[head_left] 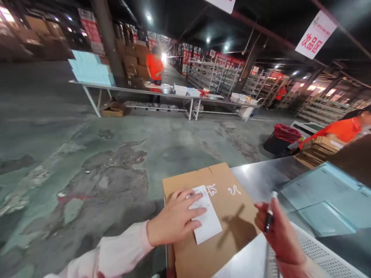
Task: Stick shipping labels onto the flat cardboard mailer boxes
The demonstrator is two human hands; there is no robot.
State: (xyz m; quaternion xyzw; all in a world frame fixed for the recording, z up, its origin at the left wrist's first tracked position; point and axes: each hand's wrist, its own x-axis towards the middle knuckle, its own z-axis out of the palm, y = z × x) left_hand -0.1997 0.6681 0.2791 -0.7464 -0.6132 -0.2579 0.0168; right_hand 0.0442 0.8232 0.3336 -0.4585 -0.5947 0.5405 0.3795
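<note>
Resting on white paper atop cardboard — left hand, spread; right hand clamped round pen.

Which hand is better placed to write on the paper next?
Probably the right hand: it holds the pen beside the box, while the left hand lies with its fingers on the paper.

The one view I can make out comes from the person's head, facing forward and tipped down. It sits close over the cardboard, so the left hand at six o'clock and the right hand between four and five look large. Past these, it reaches across the floor to a distant table around twelve and farther shelving near one o'clock.
</note>
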